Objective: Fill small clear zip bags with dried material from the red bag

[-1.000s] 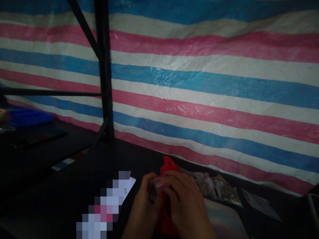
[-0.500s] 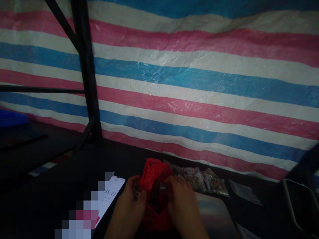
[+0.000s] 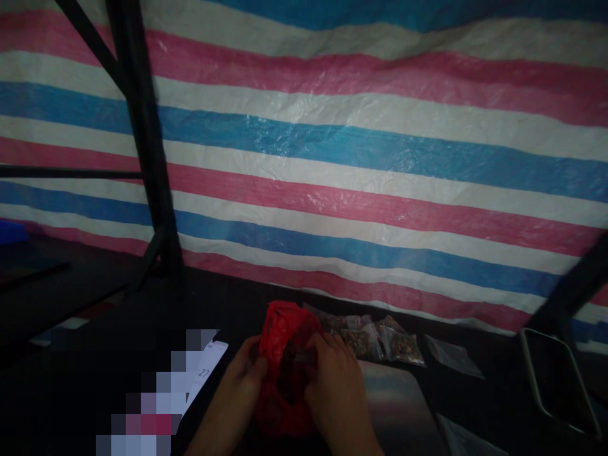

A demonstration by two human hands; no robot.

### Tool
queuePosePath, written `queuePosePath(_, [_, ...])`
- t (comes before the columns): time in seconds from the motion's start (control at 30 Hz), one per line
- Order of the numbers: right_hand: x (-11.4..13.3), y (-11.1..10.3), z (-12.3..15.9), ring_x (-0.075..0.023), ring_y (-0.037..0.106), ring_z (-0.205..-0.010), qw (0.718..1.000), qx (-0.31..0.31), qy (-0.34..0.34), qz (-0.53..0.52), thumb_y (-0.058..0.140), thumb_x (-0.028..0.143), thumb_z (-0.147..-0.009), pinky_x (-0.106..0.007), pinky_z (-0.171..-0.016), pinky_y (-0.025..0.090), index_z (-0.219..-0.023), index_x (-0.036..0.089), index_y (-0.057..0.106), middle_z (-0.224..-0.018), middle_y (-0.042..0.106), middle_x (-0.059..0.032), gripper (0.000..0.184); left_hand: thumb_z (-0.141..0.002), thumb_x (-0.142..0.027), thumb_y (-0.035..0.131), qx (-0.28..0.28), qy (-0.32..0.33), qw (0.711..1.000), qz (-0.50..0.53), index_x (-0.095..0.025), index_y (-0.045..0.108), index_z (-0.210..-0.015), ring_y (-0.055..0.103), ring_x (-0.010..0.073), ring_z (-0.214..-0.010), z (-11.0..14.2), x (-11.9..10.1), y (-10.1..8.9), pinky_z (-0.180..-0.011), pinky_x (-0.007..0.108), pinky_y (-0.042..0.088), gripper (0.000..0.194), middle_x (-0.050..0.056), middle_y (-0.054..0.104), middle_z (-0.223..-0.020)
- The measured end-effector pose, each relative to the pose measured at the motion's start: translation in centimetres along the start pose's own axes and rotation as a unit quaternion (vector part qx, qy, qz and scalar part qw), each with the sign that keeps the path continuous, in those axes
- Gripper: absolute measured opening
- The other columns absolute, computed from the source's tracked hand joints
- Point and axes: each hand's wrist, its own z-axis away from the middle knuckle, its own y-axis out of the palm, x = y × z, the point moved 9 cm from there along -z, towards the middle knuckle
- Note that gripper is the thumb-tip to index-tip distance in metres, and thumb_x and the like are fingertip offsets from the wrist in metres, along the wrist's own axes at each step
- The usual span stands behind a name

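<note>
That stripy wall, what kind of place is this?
Probably a makeshift packing stall or workshop. A pink, blue and white striped plastic tarp hangs behind a black metal frame, and small clear plastic bags of brown bits lie on the dark table.

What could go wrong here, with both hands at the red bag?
1. The red bag is open and dark loose bits show inside; held between the left hand and right hand, it might tip and spill them.
2. The scene is dim, so a drop onto the dark table might go unseen.
3. Filled pouches lie close behind and could get knocked.
</note>
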Motion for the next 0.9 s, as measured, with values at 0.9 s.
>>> queuePosePath(0.9, [1.2, -1.3, -0.2, -0.0191, 0.064, -0.077, 0.904, 0.035, -0.032, -0.424, 0.064, 0.005, -0.072, -0.03, -0.073, 0.048, -0.09, 0.024, 0.074, -0.085, 0.073, 0.002, 0.028, -0.087, -0.047, 0.073, 0.0, 0.162, 0.982, -0.091, -0.024, 0.061, -0.116, 0.075, 0.0278, -0.091, 1.9, -2.5, 1.3, -0.077, 0.037, 0.059, 0.038, 0.007, 0.076, -0.104])
